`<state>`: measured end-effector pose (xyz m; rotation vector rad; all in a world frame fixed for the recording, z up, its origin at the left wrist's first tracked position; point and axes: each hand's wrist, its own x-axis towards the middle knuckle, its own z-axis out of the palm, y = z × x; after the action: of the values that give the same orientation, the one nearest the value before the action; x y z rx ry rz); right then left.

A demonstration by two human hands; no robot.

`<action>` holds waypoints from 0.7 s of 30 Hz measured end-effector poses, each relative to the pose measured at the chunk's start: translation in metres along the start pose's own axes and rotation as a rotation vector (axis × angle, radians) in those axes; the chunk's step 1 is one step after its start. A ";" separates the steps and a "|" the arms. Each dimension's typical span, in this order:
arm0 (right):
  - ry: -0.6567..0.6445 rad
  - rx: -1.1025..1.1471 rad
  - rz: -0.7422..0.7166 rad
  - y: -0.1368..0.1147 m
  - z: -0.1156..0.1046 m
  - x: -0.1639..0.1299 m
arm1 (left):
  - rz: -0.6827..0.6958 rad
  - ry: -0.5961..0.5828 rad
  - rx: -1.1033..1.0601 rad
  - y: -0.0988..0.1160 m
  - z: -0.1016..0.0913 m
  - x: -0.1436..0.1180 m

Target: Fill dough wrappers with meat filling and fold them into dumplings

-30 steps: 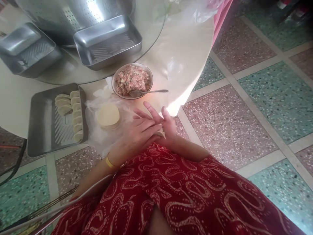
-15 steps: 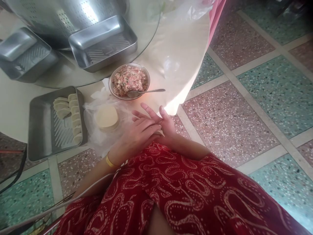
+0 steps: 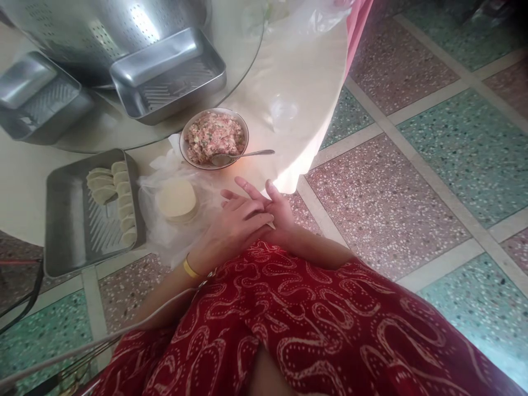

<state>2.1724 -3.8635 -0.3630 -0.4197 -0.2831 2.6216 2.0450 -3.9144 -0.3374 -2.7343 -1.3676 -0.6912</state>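
My left hand (image 3: 233,226) lies over my right hand (image 3: 281,210) above my lap, just off the table's edge. The two press together on a pale dumpling wrapper (image 3: 271,225), of which only a sliver shows between the palms. A stack of round wrappers (image 3: 177,199) sits on a plastic bag just left of my hands. Beyond them stands a bowl of minced filling (image 3: 214,137) with a spoon (image 3: 243,155) resting on its rim. A metal tray (image 3: 61,231) at the left holds several folded dumplings (image 3: 117,192).
Two empty metal trays (image 3: 165,77) (image 3: 37,99) and a large steel colander (image 3: 82,27) stand on the glass turntable at the back. A clear plastic sheet (image 3: 297,71) covers the round table. Tiled floor (image 3: 412,165) lies to the right; my red patterned skirt (image 3: 309,319) fills the foreground.
My hands stay pressed together, with only slight finger movement. The view has drifted a little, so the table's things sit slightly further left.
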 end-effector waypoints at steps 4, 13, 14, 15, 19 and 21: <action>-0.014 0.011 -0.015 0.000 -0.001 0.001 | 0.003 0.011 0.018 0.000 0.001 0.001; 0.005 0.004 -0.028 0.000 0.001 0.002 | -0.058 0.047 -0.002 -0.001 0.003 0.003; 0.009 0.000 -0.025 0.000 0.001 0.002 | -0.064 0.053 -0.003 -0.002 0.004 0.002; 0.010 -0.003 -0.025 0.001 0.001 0.002 | -0.066 0.053 -0.009 -0.002 0.005 0.002; -0.025 -0.002 -0.034 0.001 0.001 0.002 | -0.063 0.014 -0.081 -0.008 0.009 -0.005; -0.030 -0.008 -0.027 0.002 0.001 0.003 | -0.108 -0.052 -0.132 -0.013 0.014 -0.011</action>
<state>2.1689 -3.8639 -0.3633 -0.3776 -0.3066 2.6031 2.0346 -3.9122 -0.3564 -2.8144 -1.5441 -0.7475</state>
